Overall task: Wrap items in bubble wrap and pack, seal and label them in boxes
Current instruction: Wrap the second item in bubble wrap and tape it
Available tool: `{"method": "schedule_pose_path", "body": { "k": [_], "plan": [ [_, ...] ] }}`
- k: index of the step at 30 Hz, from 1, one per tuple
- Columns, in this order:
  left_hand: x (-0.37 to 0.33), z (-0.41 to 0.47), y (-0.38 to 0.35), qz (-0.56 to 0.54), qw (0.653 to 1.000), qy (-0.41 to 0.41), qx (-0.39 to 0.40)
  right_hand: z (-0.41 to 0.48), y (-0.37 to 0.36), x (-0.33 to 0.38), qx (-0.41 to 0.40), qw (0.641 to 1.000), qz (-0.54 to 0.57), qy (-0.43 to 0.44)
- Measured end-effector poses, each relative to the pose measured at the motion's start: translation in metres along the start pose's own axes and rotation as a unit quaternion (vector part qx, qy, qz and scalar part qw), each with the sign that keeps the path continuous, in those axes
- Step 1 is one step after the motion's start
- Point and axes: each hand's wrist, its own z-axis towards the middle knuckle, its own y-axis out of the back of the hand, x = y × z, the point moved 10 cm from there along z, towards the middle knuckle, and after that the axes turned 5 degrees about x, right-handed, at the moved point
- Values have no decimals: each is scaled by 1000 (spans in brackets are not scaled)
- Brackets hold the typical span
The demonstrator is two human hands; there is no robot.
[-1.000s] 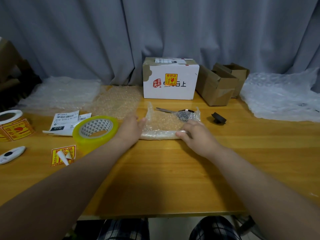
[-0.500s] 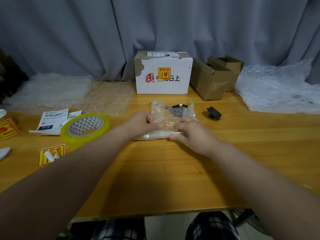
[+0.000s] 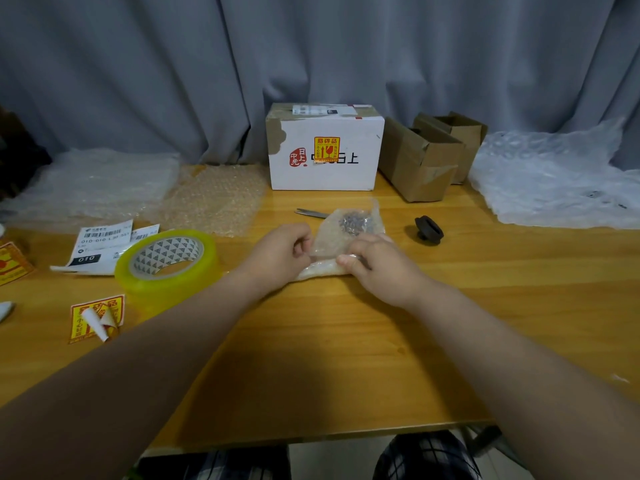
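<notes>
Head view: shows the bubble wrap sheet [image 3: 341, 237] mid-table [image 3: 346, 341], in front of the white box [image 3: 323, 161], half folded over a small dark metallic item [image 3: 355, 223]. Pinched at its left edge by curled fingers of the left hand [image 3: 280, 252]; gripped along the near fold by the right hand [image 3: 377, 268], thumb on top. Likely light, soft, springy, a little slippery. Best held at the folded edges, with the loose item trapped inside.

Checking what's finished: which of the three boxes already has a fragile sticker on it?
The white box, back centre: a yellow sticker is on its front. The near brown box and far brown box show none.
</notes>
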Motion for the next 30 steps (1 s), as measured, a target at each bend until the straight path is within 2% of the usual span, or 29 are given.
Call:
{"method": "schedule_pose_path", "body": {
  "k": [4,7,9,12,13,15,16,17,19,21,23,27,30],
  "plan": [
    [-1,-4,-9,-116,992,-28,43,8,0,-4,7,999,23,-26],
    [-8,-11,-12,-210,975,-17,72,11,1,-12,-20,994,93,-47],
    [-13,-15,-15,-203,976,-4,82,11,2,-17,-39,986,144,-70],
    [-18,-16,-14,-103,993,-21,53,4,2,-20,-51,969,229,-77],
    [-18,-16,-13,-96,994,-25,48,1,7,-21,-76,960,260,-67],
    [-16,-14,-13,-98,994,-27,50,-13,27,-36,-196,925,314,-84],
    [-14,-14,-13,-101,993,-26,53,-20,36,-50,-254,904,321,-124],
    [-14,-14,-12,-107,992,-27,55,-24,39,-63,-273,891,317,-179],
    [-15,-14,-13,-125,989,-29,68,-20,29,-82,-191,892,294,-284],
    [-18,-15,-17,-145,984,-37,92,-11,22,-81,-90,899,304,-301],
    [-22,-17,-23,-143,981,-47,122,-4,22,-70,-34,905,304,-296],
    [-20,-18,-34,-107,978,-64,167,23,24,-43,22,946,163,-278],
    [-17,-16,-35,-91,981,-66,161,40,19,-31,4,962,69,-266]
  ]
}}
